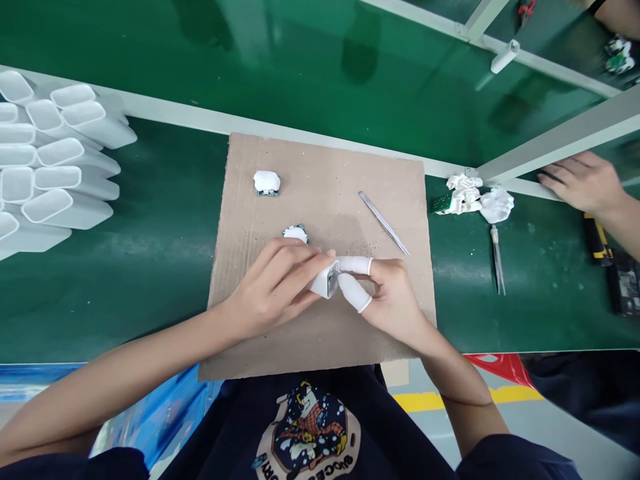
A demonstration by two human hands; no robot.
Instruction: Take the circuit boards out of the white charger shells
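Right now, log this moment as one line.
left hand: holding white casing | right hand: white-covered fingers at casing's open end | tweezers: lying on cardboard

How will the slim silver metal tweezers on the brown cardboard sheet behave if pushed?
The tweezers would likely slide rather than roll, lying flat on the cardboard sheet. Thin and metallic, they're probably stiff yet light; their narrow tips might bend.

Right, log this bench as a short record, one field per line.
Left hand: grips a white housing
Right hand: wears white finger cots, at the housing's open end
Work surface: cardboard sheet on green bench
On cardboard: metal tweezers, two white-topped circuit boards
Far left: stacked white housings
Right side: second tweezers, another person's hand
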